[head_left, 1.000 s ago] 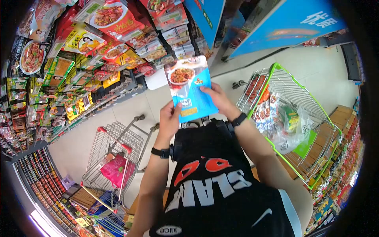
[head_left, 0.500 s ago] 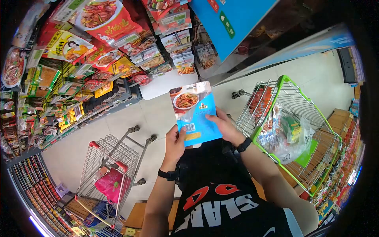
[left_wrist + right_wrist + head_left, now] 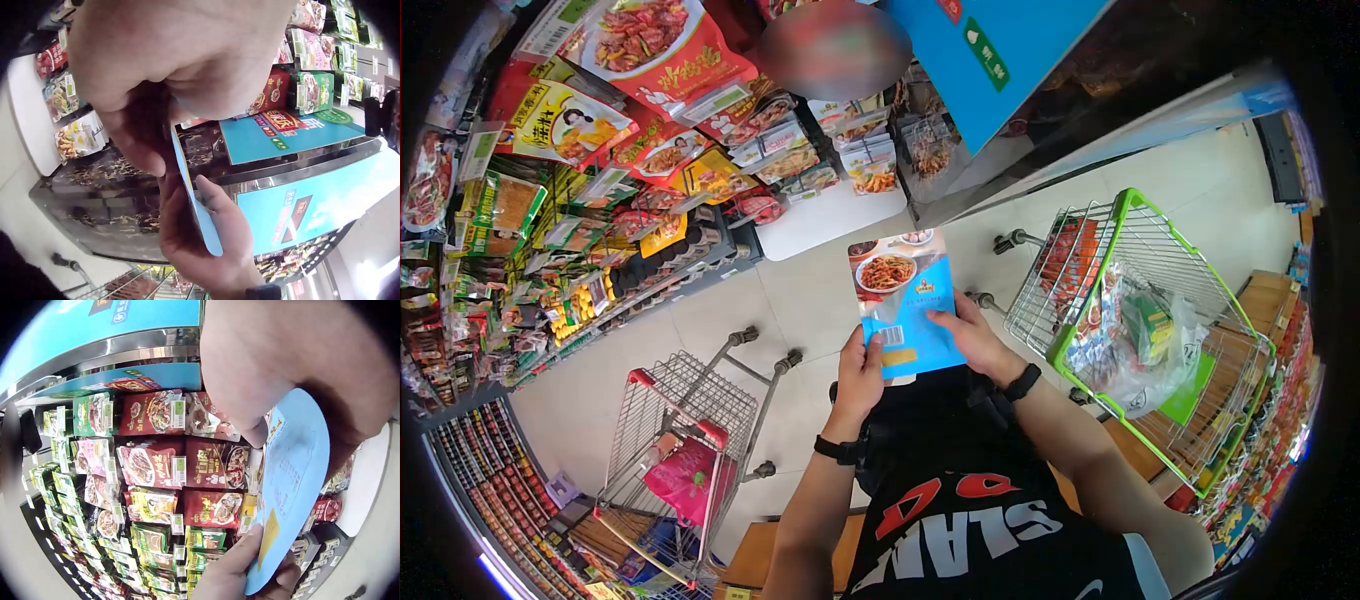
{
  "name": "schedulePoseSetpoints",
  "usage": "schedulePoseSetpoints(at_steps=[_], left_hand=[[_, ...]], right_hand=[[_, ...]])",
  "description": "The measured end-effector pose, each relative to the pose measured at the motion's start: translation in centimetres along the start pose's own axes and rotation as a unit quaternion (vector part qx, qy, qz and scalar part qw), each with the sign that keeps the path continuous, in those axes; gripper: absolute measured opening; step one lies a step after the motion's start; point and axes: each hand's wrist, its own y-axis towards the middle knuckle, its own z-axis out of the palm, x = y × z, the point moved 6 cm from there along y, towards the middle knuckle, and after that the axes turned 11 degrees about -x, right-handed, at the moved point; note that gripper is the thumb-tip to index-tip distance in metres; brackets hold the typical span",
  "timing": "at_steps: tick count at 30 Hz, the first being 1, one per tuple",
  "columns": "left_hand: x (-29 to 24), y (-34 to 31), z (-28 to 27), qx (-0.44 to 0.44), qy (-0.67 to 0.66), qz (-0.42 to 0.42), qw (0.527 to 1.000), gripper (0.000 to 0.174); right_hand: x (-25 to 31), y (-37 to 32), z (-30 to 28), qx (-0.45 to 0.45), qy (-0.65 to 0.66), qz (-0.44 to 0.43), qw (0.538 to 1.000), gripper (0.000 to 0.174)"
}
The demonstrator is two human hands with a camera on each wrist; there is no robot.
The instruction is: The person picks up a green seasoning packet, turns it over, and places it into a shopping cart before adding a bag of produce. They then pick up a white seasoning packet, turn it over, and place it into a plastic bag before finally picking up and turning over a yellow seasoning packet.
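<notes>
A flat blue packet (image 3: pixel 925 310) with a picture of a bowl of food is held in front of the torso in the head view. The left hand (image 3: pixel 862 370) pinches its lower left edge, thumb on the face near the barcode. On the right edge the right hand (image 3: pixel 973 338) grips it, thumb lying on the blue face. The left wrist view catches the packet (image 3: pixel 190 187) nearly edge-on, with the right hand (image 3: pixel 209 237) around its far end. In the right wrist view the packet (image 3: pixel 290 481) shows its printed blue face, and the left hand (image 3: pixel 240 569) holds the lower end.
Hanging food packets (image 3: pixel 660 150) fill the shelves at upper left. A red-handled cart (image 3: pixel 670 460) stands at lower left, holding a pink bag. At right is a green-edged cart (image 3: pixel 1140 330) with packets and a plastic bag. A blue panel (image 3: pixel 990 60) stands at the top.
In the head view the packet and both hands have shifted down and slightly right from a second ago. The shelves and carts have also shifted in the frame. Both hands have kept their hold.
</notes>
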Motion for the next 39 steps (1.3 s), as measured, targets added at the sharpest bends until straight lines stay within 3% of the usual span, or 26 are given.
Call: schedulePoseSetpoints(at_steps=[3, 4, 5, 9, 13, 16, 18, 19, 20, 21, 22, 23, 24, 25, 27, 29, 31, 33, 36, 39], left_hand=[[-2.0, -0.3, 0.2, -0.003, 0.034, 0.078, 0.996, 0.023], [-4.1, -1.2, 0.4, 0.012, 0.025, -0.024, 0.999, 0.023], [-4.2, -1.3, 0.3, 0.019, 0.078, 0.025, 0.996, 0.022], [-7.5, -3.4, 1.2, 0.102, 0.041, 0.038, 0.993, 0.020], [-7.7, -4.0, 3.5, 0.137, 0.036, 0.072, 0.987, 0.023], [-7.4, -4.7, 5.7, 0.223, 0.077, 0.028, 0.971, 0.022], [-7.0, -4.5, 6.3, 0.249, 0.108, 0.039, 0.962, 0.026], [-8.0, -4.7, 6.7, 0.278, 0.101, 0.063, 0.953, 0.025], [-7.7, -4.7, 6.9, 0.278, 0.126, 0.053, 0.951, 0.025], [-7.5, -4.4, 7.0, 0.283, 0.120, 0.067, 0.949, 0.026], [-7.3, -4.0, 7.1, 0.291, 0.106, 0.110, 0.945, 0.026], [-7.9, -4.0, 7.3, 0.281, 0.121, 0.129, 0.943, 0.026], [-9.4, -4.4, 7.3, 0.277, 0.162, 0.147, 0.936, 0.024], [-8.7, -4.2, 7.4, 0.269, 0.159, 0.147, 0.938, 0.024], [-9.0, -4.1, 7.5, 0.260, 0.151, 0.151, 0.942, 0.025], [-8.0, -4.4, 7.3, 0.246, 0.139, 0.163, 0.945, 0.027], [-6.5, -5.1, 6.9, 0.248, 0.138, 0.157, 0.946, 0.026], [-5.6, -6.3, 6.3, 0.256, 0.108, 0.164, 0.946, 0.025], [-4.7, -7.9, 4.9, 0.255, 0.137, 0.152, 0.945, 0.023], [-5.3, -8.7, 3.4, 0.244, 0.148, 0.148, 0.947, 0.023]], right_hand=[[2.4, -1.3, 0.2, -0.001, -0.053, -0.054, 0.997, 0.049], [3.3, -2.0, 0.3, -0.013, -0.078, -0.078, 0.994, 0.050], [3.8, -3.3, 0.0, -0.032, -0.101, -0.097, 0.990, 0.050], [6.1, -6.0, -0.3, 0.026, -0.003, -0.008, 1.000, 0.042], [8.2, -7.2, -1.4, 0.035, 0.002, -0.066, 0.997, 0.041], [10.5, -9.1, -3.5, 0.026, -0.018, -0.133, 0.991, 0.037], [11.3, -10.9, -7.6, -0.011, 0.038, -0.085, 0.996, 0.033], [12.6, -12.7, -9.8, -0.093, 0.040, -0.098, 0.990, 0.030], [10.5, -11.4, -14.3, -0.147, 0.063, -0.069, 0.985, 0.030], [12.5, -13.4, -16.5, -0.200, 0.074, -0.148, 0.966, 0.031], [13.8, -15.3, -18.8, -0.317, 0.099, -0.140, 0.933, 0.032], [11.9, -14.3, -24.4, -0.349, 0.115, -0.117, 0.923, 0.038], [12.1, -15.2, -27.7, -0.369, 0.126, -0.168, 0.905, 0.032], [12.5, -15.8, -30.9, -0.396, 0.090, -0.238, 0.882, 0.031], [10.6, -15.3, -38.9, -0.431, 0.049, -0.275, 0.858, 0.028], [7.6, -13.9, -47.1, -0.398, -0.057, -0.291, 0.868, 0.028], [4.5, -12.1, -54.6, -0.457, -0.159, -0.333, 0.810, 0.017], [5.0, -13.6, -53.3, -0.463, -0.175, -0.306, 0.813, 0.017], [2.0, -12.3, -58.4, -0.435, -0.195, -0.289, 0.830, 0.028], [-0.5, -11.0, -60.1, -0.537, -0.303, -0.307, 0.725, 0.046]])
